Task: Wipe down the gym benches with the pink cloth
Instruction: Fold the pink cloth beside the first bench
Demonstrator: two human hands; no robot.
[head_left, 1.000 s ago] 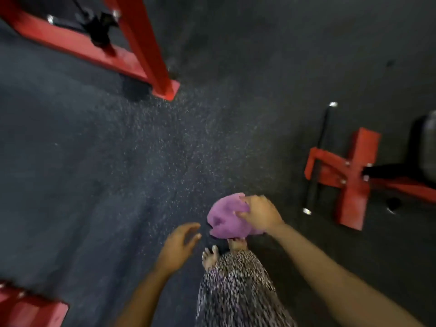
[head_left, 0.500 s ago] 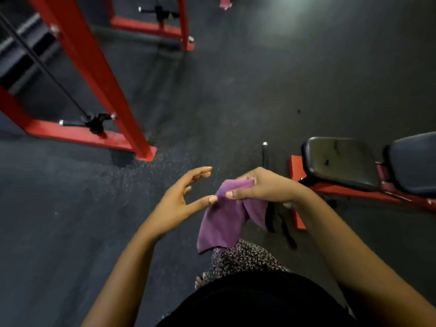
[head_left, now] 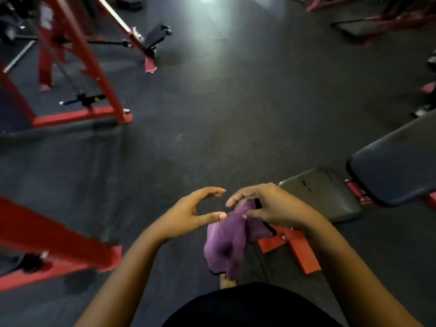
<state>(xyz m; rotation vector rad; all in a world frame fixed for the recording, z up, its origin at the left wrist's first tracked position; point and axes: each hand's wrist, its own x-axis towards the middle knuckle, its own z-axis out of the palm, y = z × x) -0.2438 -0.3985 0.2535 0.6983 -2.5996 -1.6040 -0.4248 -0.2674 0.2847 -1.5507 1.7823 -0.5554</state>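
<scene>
Dark rubber gym floor | black padded bench worktop now rising into view at 3 o'clock | right hand pinching soft pink-purple cloth | left hand spreading apart, closing in to unfold | wiping not yet begun.

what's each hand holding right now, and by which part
The right hand pinches the pink cloth at its upper edge; the rest hangs. The left hand is open, holding nothing.

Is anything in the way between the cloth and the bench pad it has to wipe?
Nothing visible. The right hand holds the cloth hanging in the air just left of the bench seat pad; only open air and dark floor separate them. The left hand is open beside the cloth.
</scene>
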